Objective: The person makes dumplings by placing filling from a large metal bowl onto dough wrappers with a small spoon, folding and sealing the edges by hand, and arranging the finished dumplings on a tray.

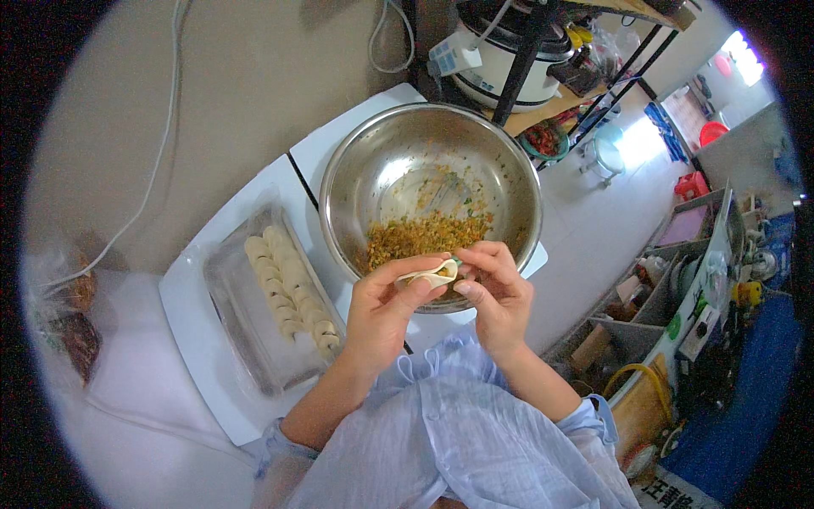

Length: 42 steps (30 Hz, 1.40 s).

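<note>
My left hand (388, 302) holds a folded round dough wrapper (435, 275) with filling showing in its open side. Fingers of my right hand (499, 292) are at the wrapper's right end, by a small green bit; whether they pinch the dough cannot be told. Both hands are over the near rim of a large stainless steel bowl (331, 191). Chopped orange, brown and green filling (426, 238) lies in the near part of the bowl. To the left, two rows of overlapping pieces of pale dough (273, 286), some with dark filling showing, lie in a clear plastic-covered tray (245, 331).
Bowl and tray stand on a pale table (191, 312) with a dark seam. Beyond the bowl, a rack holds a white rice cooker (509, 76). A stool (604, 153) stands on the floor at right, near a cluttered counter (693, 299). A white cable (156, 159) hangs at left.
</note>
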{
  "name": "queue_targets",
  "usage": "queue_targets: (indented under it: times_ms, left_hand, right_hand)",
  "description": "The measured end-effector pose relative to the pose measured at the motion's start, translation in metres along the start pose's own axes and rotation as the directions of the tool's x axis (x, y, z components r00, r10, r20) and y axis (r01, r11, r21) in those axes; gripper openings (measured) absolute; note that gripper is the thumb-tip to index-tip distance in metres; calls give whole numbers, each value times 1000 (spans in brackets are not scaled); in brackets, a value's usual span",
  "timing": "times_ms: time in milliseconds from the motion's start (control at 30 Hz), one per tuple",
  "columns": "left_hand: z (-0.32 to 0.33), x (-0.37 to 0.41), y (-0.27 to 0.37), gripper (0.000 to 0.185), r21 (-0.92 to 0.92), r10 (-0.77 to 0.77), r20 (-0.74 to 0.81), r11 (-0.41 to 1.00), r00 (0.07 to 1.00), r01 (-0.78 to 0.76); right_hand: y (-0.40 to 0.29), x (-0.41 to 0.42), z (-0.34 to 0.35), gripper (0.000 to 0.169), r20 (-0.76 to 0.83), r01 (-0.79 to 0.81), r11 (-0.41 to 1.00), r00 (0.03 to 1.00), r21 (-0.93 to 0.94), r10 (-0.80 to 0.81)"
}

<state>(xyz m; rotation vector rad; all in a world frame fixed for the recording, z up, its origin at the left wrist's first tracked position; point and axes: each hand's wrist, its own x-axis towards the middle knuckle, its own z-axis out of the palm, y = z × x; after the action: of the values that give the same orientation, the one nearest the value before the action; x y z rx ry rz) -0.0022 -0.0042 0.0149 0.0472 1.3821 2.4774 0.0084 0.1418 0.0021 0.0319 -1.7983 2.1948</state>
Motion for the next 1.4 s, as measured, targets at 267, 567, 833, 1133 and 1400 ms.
queue_targets:
  times_ms: [267,567,833,1133,1400]
  left_hand:
    - [6,-2,1,23,-200,-51,18,978,999,53]
    - [5,-2,-6,23,-221,-103,-36,971,994,93]
    - [5,-3,-4,21,-107,-28,-23,994,999,25]
    - [6,-5,-4,18,34,28,-56,999,998,-26]
    - [8,-4,-6,14,24,59,-47,998,997,-58]
  right_hand:
    - [6,-2,-1,16,-12,48,999,999,10,-48]
    - [9,9,-2,14,48,270,887,961,-374,-272]
    - [1,8,2,15,62,237,900,971,-365,-231]
    - [-8,6,2,9,104,252,879,968,-406,-230]
    - [-2,6,1,14,134,311,845,950,-436,-281]
